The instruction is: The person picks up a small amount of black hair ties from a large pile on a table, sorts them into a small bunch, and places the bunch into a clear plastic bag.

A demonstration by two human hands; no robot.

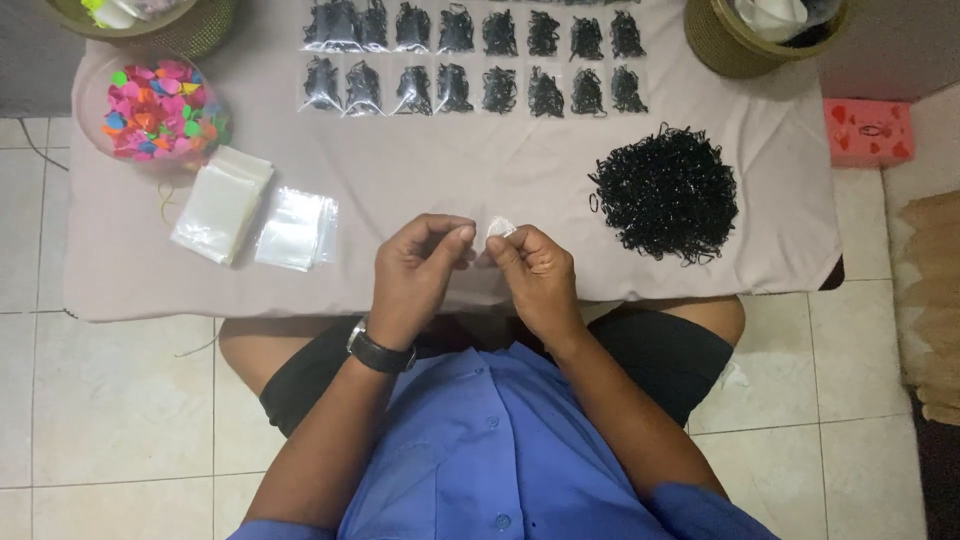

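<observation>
Both hands pinch shut on one small clear bag (pixel 498 228) — left hand (pixel 418 265), right hand (pixel 535 272) — slippery film could slip onto the bench (pixel 450 170).

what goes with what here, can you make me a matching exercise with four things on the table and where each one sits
Things:
1. loose pile of black bands
2. bowl of colourful bits
3. stacks of clear bags
4. filled packets of bands

Places:
A. far left corner of the table
B. in two rows along the far edge
C. right of the hands
D. left of the hands, near the front

Pairs: 1-C, 2-A, 3-D, 4-B

The left hand and right hand pinch a small clear bag between them.
</observation>
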